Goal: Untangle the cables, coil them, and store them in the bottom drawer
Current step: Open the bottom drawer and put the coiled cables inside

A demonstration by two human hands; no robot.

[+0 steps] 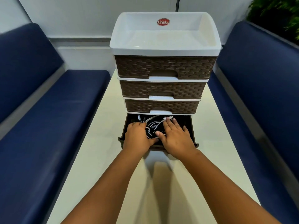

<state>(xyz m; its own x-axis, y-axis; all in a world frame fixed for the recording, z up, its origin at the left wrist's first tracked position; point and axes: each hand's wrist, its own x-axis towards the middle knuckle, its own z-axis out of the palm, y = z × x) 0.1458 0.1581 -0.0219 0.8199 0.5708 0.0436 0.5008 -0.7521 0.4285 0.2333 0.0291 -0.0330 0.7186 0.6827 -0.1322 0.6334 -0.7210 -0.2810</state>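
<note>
Cables [153,125]: you had them lying in the open bottom drawer [191,126], a loose heap of white and dark strands, with small plugs showing near the back wall.
Handling: you could have expected them to be light, limp and springy, likely to snag on one another; taking hold of a whole bundle at mid-loop looked safer than pulling on a plug end.
Left hand [137,136]: you held it palm down over the left part of the heap, fingers bent into the strands; whether they actually gripped a cable I could not tell.
Right hand [175,136]: you kept it flat, fingers straight and spread, pressing the heap down, fingertips close to the plugs.
Progress: whether each cable was neatly coiled could not be told from this view.
Obstacles: the closed drawer [161,106] just above overhung the back of the open one, so your reach inward was low and tight.
Surroundings: the drawer unit [165,46] stood on a pale table [100,159], with blue benches [56,110] on either side and a plant [278,12] at the far right.
</note>
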